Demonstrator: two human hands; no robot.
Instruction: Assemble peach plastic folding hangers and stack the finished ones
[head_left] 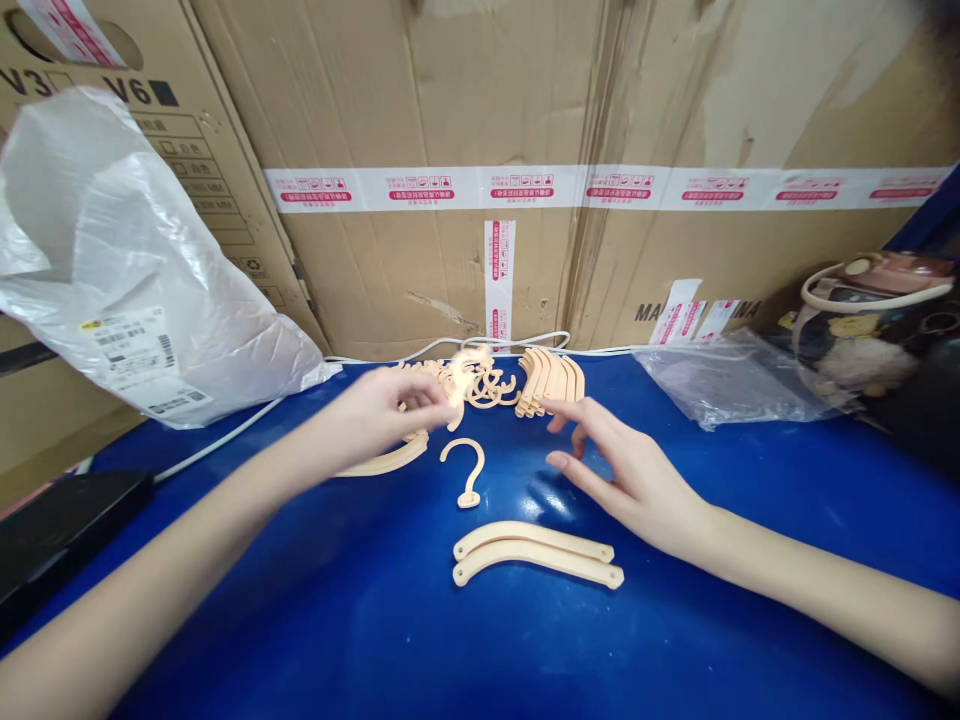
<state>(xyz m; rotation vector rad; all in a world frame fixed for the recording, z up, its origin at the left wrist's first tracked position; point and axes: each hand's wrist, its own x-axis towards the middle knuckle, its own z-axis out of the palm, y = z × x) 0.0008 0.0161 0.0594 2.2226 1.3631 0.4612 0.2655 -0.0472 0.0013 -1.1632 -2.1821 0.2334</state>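
Observation:
My left hand [397, 410] is pinched closed at the pile of pale hanger hooks [491, 385]. A bright, blurred pale piece [469, 373] touches its fingertips, too smeared to name. Under that wrist lie pale curved hanger arms [386, 462], partly hidden. My right hand [615, 465] hovers with fingers apart, its index fingertip near a row of curved hanger arms [555, 378]; nothing shows in it. Between the hands, a single hanger hook [466, 472] lies on the blue table. Closer to me, two curved hanger arms [536, 553] lie side by side.
Large cardboard boxes [420, 270] wall off the back of the blue table [390, 640]. A white plastic mailer bag [150, 270] leans at left above a dark flat object [67, 540]. A clear plastic bag [720, 375] and a pinkish-lidded container [870, 320] stand right. A white cable [217, 440] runs behind.

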